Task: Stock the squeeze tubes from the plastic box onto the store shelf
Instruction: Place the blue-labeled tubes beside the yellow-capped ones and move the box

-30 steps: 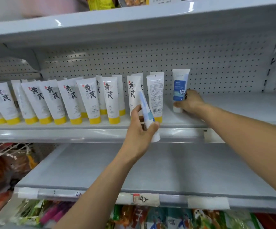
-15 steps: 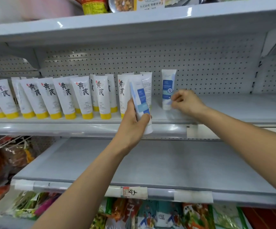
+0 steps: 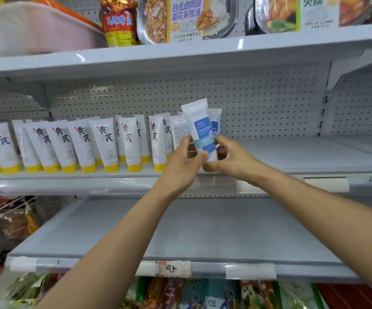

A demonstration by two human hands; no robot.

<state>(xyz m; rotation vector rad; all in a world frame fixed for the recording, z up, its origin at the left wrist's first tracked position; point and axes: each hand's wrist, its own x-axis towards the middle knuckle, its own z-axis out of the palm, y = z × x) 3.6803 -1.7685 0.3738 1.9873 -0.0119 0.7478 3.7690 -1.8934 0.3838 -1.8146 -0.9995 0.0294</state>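
A white squeeze tube with a blue label (image 3: pixel 200 130) is held upright in front of the middle shelf (image 3: pixel 303 157). My left hand (image 3: pixel 183 162) grips its lower half from the left. My right hand (image 3: pixel 229 158) pinches its bottom end from the right. Just behind it a second blue-label tube (image 3: pixel 216 121) stands on the shelf, mostly hidden. To the left stands a row of several white tubes with yellow caps (image 3: pixel 104 144), and one tube with its printed back facing out (image 3: pixel 179 132).
The shelf to the right of the tubes is bare up to a side bracket (image 3: pixel 327 108). A pale plastic tub (image 3: pixel 37 32), a jar and food trays sit on the top shelf. The lower shelf (image 3: pixel 202 230) is bare; packaged goods lie below it.
My left hand has lifted the blue-label tube up and right, in front of the standing one. My right hand has left the standing tube and taken hold of the held tube's bottom.
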